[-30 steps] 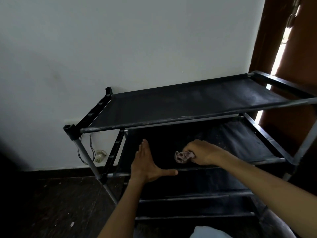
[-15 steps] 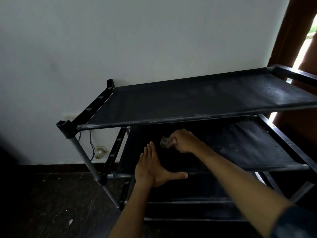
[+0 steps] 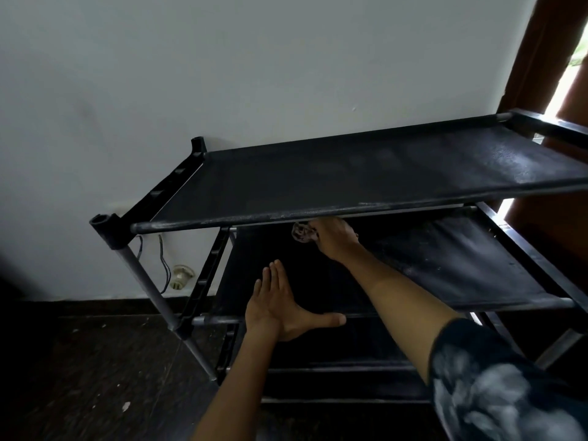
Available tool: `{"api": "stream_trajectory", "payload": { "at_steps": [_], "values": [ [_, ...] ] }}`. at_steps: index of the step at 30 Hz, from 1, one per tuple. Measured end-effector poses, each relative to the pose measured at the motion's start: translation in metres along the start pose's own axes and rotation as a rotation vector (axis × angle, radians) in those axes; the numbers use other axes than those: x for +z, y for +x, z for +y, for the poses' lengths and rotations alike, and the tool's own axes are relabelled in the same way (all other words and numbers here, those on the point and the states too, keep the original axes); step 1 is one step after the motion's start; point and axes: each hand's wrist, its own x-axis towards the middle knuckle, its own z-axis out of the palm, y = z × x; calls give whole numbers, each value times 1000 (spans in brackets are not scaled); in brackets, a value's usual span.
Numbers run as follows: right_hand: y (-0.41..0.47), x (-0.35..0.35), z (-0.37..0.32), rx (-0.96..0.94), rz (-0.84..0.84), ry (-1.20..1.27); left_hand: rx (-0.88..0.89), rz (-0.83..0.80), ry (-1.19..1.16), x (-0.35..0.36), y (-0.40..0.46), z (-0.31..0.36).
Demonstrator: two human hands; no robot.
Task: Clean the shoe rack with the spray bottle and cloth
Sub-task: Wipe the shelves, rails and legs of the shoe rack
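- Left hand (image 3: 273,308) lay flat and wide, fingers straight, thumb splayed, pressing the near edge of the second shelf (image 3: 471,268) and steadying the shoe rack (image 3: 381,173).
- Right hand (image 3: 334,238) gripped a bunched cloth (image 3: 302,233) at the far side of that shelf, tucked under the top tier's front bar.
- Wiping step, it seemed; next called for sweeping right across the dusty fabric.
- Spray bottle: nowhere in view.
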Motion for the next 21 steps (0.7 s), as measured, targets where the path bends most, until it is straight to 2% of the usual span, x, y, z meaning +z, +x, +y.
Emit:
{"api": "stream_trajectory", "payload": {
  "at_steps": [2, 5, 7, 10, 12, 15, 21],
  "values": [
    [6, 1, -4, 23, 24, -17, 1, 6, 5, 0, -1, -1],
    [-16, -2, -8, 77, -41, 34, -1, 17, -5, 0, -3, 0],
    [-42, -12, -6, 53, -157, 12, -6, 30, -20, -1, -5, 1],
    [-89, -38, 11, 31, -436, 32, 3, 36, -55, -2, -6, 1],
    [-108, -53, 24, 79, -511, 82, 5, 32, -61, -2, -7, 2],
    [-104, -52, 38, 104, -413, 185, 13, 12, -33, -5, -7, 2],
    [-37, -26, 56, 81, -4, -96, 17, 37, -14, 0, -4, 0]
  ]
}}
